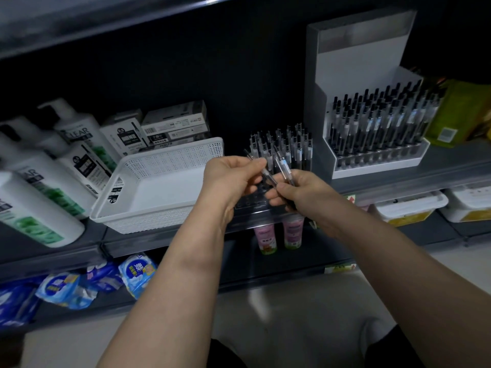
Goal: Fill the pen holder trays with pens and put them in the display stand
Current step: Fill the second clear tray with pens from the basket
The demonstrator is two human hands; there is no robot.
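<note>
In the display stand (356, 75), a white tray (377, 166) is packed with upright pens (385, 115). Just beside it on the shelf (438, 166), a dark pen holder tray (252, 205) is filled in its rear rows only. Above it, a clear-barrelled, black-tipped pen (267, 177) is pinched by the fingers of the left hand (231, 179). A few more are gripped in the curled fingers of the right hand (303, 193). A white perforated basket (164, 160) is set further left.

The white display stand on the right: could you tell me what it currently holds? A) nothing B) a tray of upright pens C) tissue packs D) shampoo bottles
B: the display stand holds a white tray packed with upright pens.
</note>
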